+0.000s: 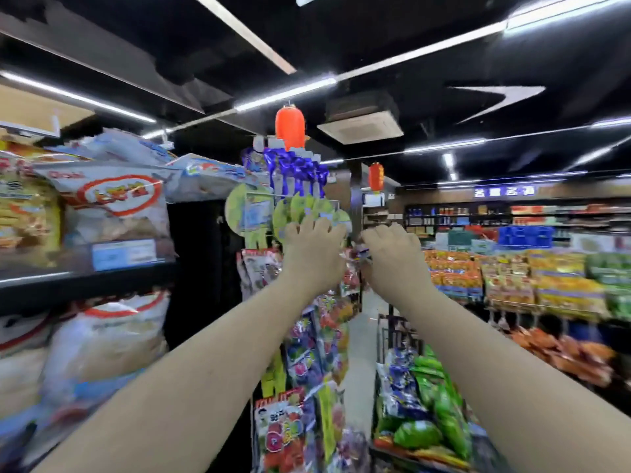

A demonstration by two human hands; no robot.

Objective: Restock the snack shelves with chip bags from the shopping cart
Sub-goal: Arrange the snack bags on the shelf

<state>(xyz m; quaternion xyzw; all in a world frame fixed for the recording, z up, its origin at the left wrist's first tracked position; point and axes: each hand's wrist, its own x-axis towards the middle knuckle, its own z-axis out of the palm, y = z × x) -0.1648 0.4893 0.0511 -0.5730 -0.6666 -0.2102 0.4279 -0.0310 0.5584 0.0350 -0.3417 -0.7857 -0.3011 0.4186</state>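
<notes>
Both arms are raised at 12 o'clock in front of the hanging rack (300, 206). Right hand (392, 259) is curled, pinching a small foil packet (358, 254) by its top edge. Left hand (312, 254) is curled too, seen from the back, with the packet at its thumb side. Can't tell whether it actually grips: blurred.

Packet sits between the hands, just beside the rack's hung snacks. More chip bags (440, 397), green and blue, are piled in the shopping cart (386, 336) at 5 o'clock. Big white bags (112, 213) fill the shelf at 9 o'clock.

Handling guess:
- Very light, air-puffed and crinkly, with slick film.
- Contents are brittle, so no squeezing the belly.
- Best hold is the flat sealed top seam, pinched at both corners to keep it square for hanging.
</notes>
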